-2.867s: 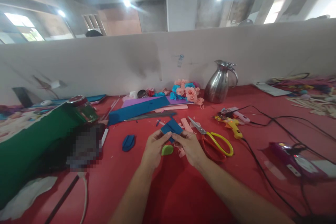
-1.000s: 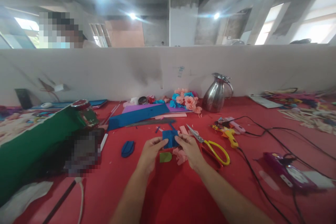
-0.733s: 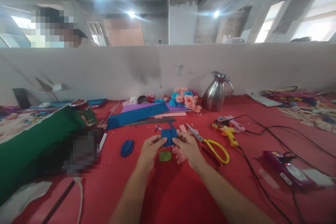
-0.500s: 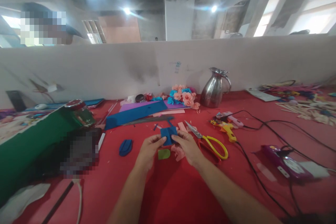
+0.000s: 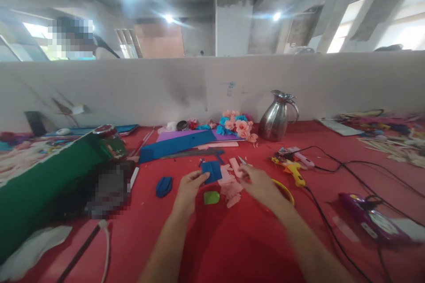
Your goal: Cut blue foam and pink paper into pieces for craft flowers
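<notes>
My left hand [image 5: 188, 188] pinches a small folded blue foam piece [image 5: 211, 171] by its lower left corner, just above the red table [image 5: 232, 239]. My right hand [image 5: 262, 183] is off the piece and lies over the yellow-handled scissors [image 5: 288, 191]. It is smeared by motion, so its fingers are unclear. A small green leaf-shaped piece [image 5: 211, 197] lies under the blue one, with pink scraps [image 5: 231, 186] beside it.
A blue oval cut-out [image 5: 163, 186] lies to the left. Glue guns [image 5: 294, 169] with black cables, a purple device [image 5: 365, 214], a steel jug [image 5: 277, 116], paper flowers [image 5: 237, 124], blue and purple sheets [image 5: 175, 145] and a green roll [image 5: 43, 177] are around. A person stands behind the partition.
My right hand has let go of the blue piece and moved right onto the scissors. My left hand alone holds the piece now.
</notes>
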`<state>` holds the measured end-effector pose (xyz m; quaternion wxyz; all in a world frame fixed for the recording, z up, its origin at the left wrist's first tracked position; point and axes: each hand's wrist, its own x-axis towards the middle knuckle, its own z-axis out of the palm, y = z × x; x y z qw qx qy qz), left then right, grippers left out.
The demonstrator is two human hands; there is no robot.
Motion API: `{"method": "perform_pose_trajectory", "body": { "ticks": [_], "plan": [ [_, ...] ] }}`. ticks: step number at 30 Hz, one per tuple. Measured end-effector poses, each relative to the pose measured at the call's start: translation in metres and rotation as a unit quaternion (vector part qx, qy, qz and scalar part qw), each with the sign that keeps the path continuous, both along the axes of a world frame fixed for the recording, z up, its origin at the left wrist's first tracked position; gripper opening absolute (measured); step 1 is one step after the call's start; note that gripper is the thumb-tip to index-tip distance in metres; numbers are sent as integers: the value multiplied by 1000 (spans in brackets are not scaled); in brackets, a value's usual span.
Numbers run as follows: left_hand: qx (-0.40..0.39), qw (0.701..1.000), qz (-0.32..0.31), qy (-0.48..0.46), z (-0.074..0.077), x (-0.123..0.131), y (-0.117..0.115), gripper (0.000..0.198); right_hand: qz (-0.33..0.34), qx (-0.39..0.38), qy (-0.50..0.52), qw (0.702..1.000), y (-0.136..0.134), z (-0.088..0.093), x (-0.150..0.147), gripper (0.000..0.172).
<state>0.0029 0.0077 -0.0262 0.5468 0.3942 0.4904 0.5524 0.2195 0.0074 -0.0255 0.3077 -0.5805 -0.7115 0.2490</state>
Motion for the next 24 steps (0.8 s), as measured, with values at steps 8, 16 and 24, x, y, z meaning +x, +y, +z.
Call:
{"method": "perform_pose_trajectory", "body": {
  "ticks": [8, 16, 24],
  "plan": [
    [-65, 986, 74, -137, -2, -5, 5, 22, -22, -60, -248, 967, -24, -15, 69, 43],
    [-113, 960, 119, -226, -3, -9, 10, 16, -105, -39, -123, 986, -17, -12, 71, 61],
    [-142, 940, 151, -272, 3, -8, 11, 17, 98, -178, 180, 962, -77, 17, 25, 64]
  ]
}}
